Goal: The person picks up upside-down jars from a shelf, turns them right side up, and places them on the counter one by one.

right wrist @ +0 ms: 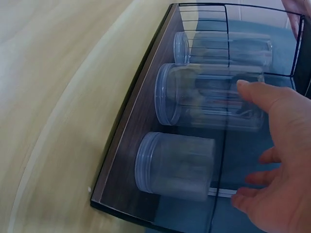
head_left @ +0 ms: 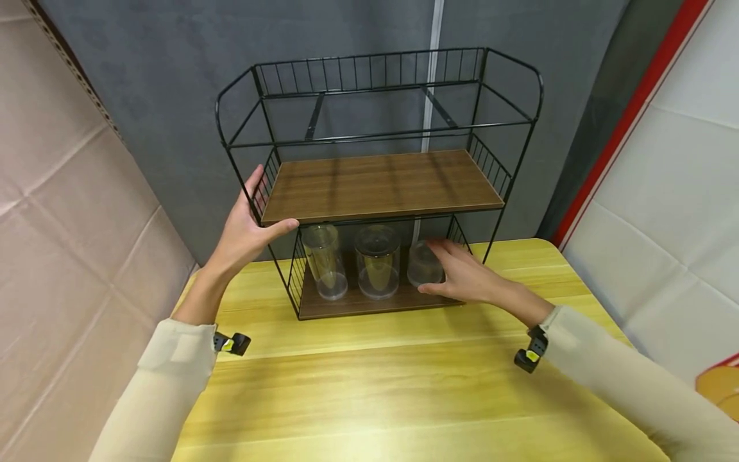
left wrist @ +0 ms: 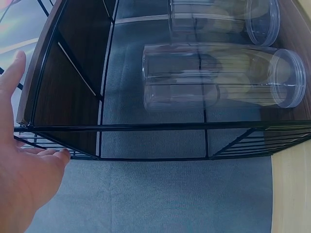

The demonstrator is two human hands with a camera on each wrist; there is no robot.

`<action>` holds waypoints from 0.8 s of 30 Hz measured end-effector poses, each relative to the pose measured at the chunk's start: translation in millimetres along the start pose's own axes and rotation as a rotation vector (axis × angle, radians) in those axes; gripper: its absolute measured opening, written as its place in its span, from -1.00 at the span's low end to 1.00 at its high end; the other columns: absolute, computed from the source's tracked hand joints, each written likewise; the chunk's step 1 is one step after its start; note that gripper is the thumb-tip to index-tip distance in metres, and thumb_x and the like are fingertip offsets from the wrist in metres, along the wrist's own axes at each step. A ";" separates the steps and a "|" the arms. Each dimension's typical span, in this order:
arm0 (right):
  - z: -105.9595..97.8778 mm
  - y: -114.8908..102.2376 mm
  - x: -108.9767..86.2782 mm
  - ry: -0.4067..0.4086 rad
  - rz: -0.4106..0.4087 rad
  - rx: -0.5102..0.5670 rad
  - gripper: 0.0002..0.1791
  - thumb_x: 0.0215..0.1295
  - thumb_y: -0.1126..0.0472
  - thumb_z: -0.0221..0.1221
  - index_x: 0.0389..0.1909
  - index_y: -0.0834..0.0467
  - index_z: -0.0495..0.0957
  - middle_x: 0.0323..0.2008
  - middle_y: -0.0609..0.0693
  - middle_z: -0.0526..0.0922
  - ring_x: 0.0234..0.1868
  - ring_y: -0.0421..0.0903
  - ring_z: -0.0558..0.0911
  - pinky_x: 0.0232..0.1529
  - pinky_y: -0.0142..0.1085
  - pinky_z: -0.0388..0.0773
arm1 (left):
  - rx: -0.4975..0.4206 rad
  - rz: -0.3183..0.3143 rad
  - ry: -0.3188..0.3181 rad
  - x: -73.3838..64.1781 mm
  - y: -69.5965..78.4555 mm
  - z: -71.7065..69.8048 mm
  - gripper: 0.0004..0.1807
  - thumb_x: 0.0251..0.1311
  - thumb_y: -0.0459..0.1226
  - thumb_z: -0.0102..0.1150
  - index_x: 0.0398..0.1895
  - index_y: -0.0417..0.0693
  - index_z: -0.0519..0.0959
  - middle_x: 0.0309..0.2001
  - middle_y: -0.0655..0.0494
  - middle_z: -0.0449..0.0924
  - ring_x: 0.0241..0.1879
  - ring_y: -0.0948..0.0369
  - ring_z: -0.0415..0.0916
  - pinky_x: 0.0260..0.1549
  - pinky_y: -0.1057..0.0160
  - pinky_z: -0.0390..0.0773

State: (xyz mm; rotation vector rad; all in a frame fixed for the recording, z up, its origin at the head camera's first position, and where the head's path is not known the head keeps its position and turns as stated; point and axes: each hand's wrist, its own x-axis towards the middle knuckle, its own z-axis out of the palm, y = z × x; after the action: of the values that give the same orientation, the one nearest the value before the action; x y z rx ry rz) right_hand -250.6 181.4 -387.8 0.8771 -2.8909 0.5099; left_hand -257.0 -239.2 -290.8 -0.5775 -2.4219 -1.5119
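Standing in a row inside one black wire rack (head_left: 381, 215) are three transparent, cylindrical jars — a tall, narrow jar (head_left: 325, 263) on the left, a tall, wider jar (head_left: 378, 263) in the middle, and a short, cloudier jar (head_left: 423, 264) on the right. All three rest upright on the rack's dark brown lower board (head_left: 352, 307), set apart from one another, each with a ridged ring at its base. Through the two tall jars, wires and backdrop show; the short one's inside is too hazy to read.

The rack has two boards; the second, a rectangular brown upper board (head_left: 375, 183), sits above the jars. Over it, two flat black crossbars span the top frame.

Two hands reach in. The left hand (head_left: 245, 228) holds the rack's left side, thumb at the upper board's front corner, fingers around the side wires. The right hand (head_left: 462, 276) hovers just beside the short jar, thumb and fingers wide apart — holding nothing.

Under the rack lies a yellow wood-grain table (head_left: 369, 385), with a grey backdrop (head_left: 352, 29) behind.
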 end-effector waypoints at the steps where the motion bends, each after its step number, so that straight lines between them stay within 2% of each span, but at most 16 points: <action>1: 2.2 0.7 2.9 0.001 0.008 0.003 0.12 0.29 -0.19 0.44 0.60 0.39 0.16 0.52 0.47 0.26 0.49 0.45 0.33 0.45 0.32 0.35 | 0.000 -0.001 0.000 0.0 0.3 0.2 0.21 0.30 -0.24 0.50 0.75 0.27 -0.21 0.75 0.20 -0.29 0.70 0.26 -0.24 0.65 0.26 -0.02; 12: 24.1 16.9 23.8 0.020 0.067 0.065 0.11 0.30 -0.11 0.46 0.59 0.44 0.13 0.55 0.50 0.18 0.52 0.48 0.26 0.49 0.35 0.27 | -0.018 0.011 0.006 0.2 -0.5 2.1 0.19 0.33 -0.30 0.45 0.76 0.19 -0.22 0.75 0.13 -0.29 0.70 0.25 -0.23 0.64 0.30 -0.01; 18: 31.9 21.1 29.8 0.041 0.110 0.089 0.08 0.31 -0.09 0.46 0.58 0.44 0.16 0.55 0.48 0.20 0.52 0.47 0.26 0.49 0.33 0.30 | -0.026 0.024 0.011 0.0 -0.7 2.2 0.18 0.33 -0.32 0.45 0.76 0.16 -0.21 0.75 0.15 -0.27 0.70 0.25 -0.23 0.63 0.31 -0.01; 24: 36.9 26.2 32.0 0.029 0.162 0.112 0.09 0.32 -0.10 0.45 0.61 0.42 0.13 0.57 0.45 0.16 0.54 0.45 0.23 0.46 0.32 0.35 | -0.028 0.034 0.011 1.1 -1.9 3.2 0.19 0.32 -0.35 0.45 0.76 0.12 -0.22 0.75 0.07 -0.28 0.71 0.23 -0.23 0.63 0.32 -0.01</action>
State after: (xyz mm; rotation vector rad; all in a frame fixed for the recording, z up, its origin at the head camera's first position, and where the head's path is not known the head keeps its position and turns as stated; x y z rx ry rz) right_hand -291.0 172.6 -424.8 0.6445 -2.9464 0.6976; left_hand -258.7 -236.8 -293.3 -0.6111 -2.3741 -1.5341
